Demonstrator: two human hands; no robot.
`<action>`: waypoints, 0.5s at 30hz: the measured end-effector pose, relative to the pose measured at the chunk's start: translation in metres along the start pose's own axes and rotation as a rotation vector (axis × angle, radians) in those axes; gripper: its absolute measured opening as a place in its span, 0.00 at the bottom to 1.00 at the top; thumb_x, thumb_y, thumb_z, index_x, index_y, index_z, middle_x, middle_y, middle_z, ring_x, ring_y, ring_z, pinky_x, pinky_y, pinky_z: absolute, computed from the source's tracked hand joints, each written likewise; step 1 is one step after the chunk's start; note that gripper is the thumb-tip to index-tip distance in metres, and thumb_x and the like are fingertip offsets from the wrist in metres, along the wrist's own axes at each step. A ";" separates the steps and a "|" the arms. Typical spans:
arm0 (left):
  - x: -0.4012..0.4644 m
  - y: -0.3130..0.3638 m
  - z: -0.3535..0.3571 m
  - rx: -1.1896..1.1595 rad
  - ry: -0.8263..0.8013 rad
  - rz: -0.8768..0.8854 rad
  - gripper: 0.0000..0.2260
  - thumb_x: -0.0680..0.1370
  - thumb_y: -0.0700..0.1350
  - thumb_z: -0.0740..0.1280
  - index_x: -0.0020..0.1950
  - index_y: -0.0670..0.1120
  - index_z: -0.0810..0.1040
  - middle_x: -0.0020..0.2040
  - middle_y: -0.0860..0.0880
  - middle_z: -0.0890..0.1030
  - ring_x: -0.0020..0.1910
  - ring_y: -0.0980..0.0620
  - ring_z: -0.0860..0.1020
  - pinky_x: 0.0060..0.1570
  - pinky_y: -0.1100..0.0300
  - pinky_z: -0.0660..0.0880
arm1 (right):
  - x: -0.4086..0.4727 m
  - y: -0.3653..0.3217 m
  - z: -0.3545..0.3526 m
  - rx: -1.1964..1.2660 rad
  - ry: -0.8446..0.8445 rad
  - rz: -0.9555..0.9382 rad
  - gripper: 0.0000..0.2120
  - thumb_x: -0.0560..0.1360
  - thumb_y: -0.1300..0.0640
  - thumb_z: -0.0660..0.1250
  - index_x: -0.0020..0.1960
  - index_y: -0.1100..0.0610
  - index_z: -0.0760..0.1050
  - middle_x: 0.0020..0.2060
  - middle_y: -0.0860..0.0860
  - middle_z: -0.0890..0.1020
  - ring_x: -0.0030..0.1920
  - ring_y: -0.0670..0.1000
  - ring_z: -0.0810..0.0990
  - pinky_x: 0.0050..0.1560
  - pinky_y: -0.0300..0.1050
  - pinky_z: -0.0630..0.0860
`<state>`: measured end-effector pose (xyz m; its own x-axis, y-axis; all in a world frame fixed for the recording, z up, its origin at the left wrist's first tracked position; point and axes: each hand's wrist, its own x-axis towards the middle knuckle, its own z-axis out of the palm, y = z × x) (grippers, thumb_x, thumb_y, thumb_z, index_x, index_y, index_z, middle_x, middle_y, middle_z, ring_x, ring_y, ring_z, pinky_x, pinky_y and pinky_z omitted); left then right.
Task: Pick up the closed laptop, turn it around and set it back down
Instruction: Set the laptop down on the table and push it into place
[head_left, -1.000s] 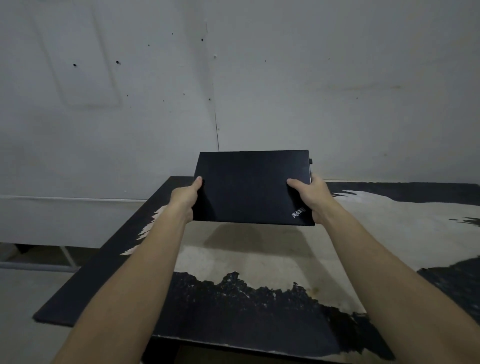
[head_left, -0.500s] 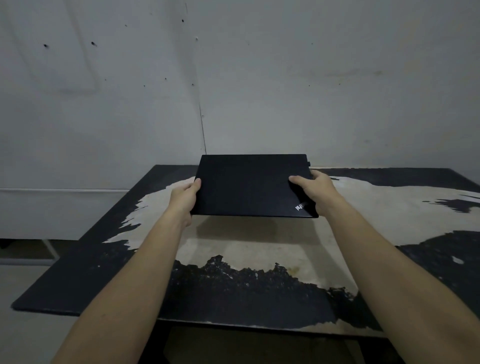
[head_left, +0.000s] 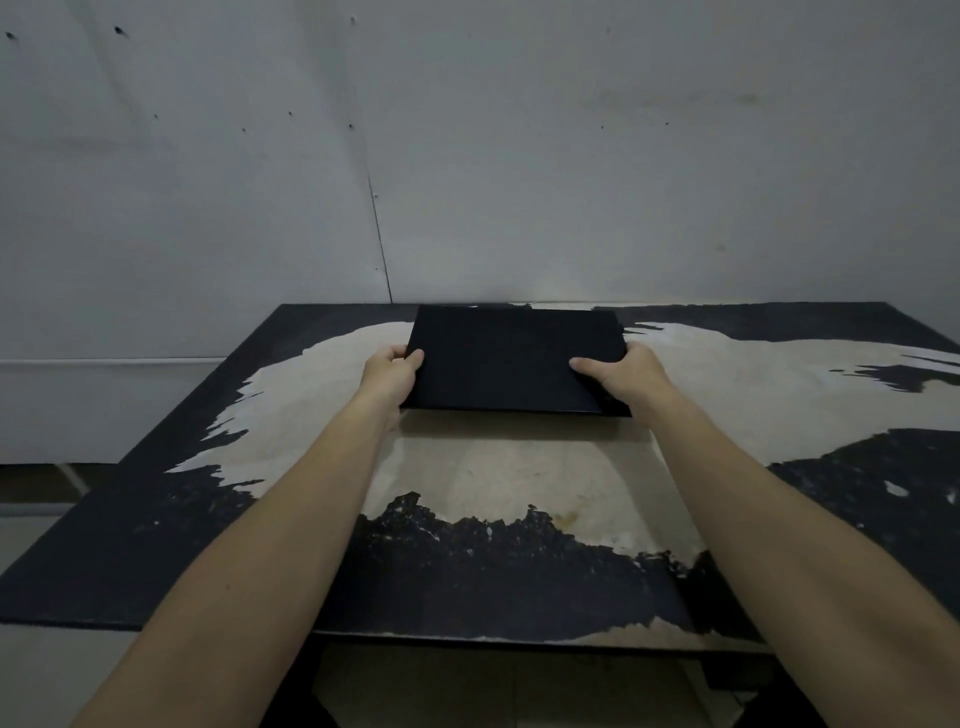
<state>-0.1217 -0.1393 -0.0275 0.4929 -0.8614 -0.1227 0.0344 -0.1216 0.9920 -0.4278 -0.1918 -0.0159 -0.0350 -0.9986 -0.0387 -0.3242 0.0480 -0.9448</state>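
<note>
Over the worn counter (head_left: 519, 467), lowered from chest height: closed laptop (head_left: 511, 358), pinched at both sides by left hand (head_left: 390, 373) and right hand (head_left: 628, 376), nearly set down.

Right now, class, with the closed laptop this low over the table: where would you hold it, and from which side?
Hold the laptop by its two short side edges, one grip from each side, as the left hand and right hand do. It is wide, thin and flat, so opposed side grips keep it level above the table.
</note>
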 end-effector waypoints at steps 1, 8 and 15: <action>0.003 0.000 0.004 0.015 -0.005 -0.002 0.03 0.82 0.44 0.66 0.53 0.46 0.78 0.55 0.43 0.84 0.53 0.44 0.82 0.56 0.46 0.81 | 0.005 0.001 -0.001 -0.043 0.023 0.001 0.30 0.65 0.46 0.82 0.60 0.59 0.79 0.54 0.54 0.85 0.53 0.57 0.84 0.58 0.57 0.81; 0.034 0.002 0.031 0.124 0.028 0.019 0.05 0.82 0.43 0.67 0.46 0.47 0.79 0.53 0.42 0.84 0.49 0.45 0.81 0.51 0.52 0.79 | 0.047 0.001 -0.004 -0.183 0.049 0.036 0.35 0.65 0.40 0.80 0.63 0.59 0.77 0.57 0.54 0.83 0.56 0.56 0.82 0.58 0.53 0.80; 0.066 -0.005 0.045 0.253 0.069 0.009 0.08 0.81 0.46 0.66 0.56 0.44 0.82 0.55 0.42 0.85 0.55 0.42 0.82 0.60 0.46 0.79 | 0.080 0.005 0.004 -0.245 0.065 0.064 0.37 0.64 0.39 0.80 0.64 0.60 0.75 0.59 0.55 0.82 0.58 0.58 0.80 0.61 0.56 0.79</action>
<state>-0.1288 -0.2178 -0.0420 0.5504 -0.8285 -0.1035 -0.1843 -0.2414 0.9528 -0.4282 -0.2714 -0.0247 -0.1207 -0.9904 -0.0674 -0.5381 0.1224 -0.8340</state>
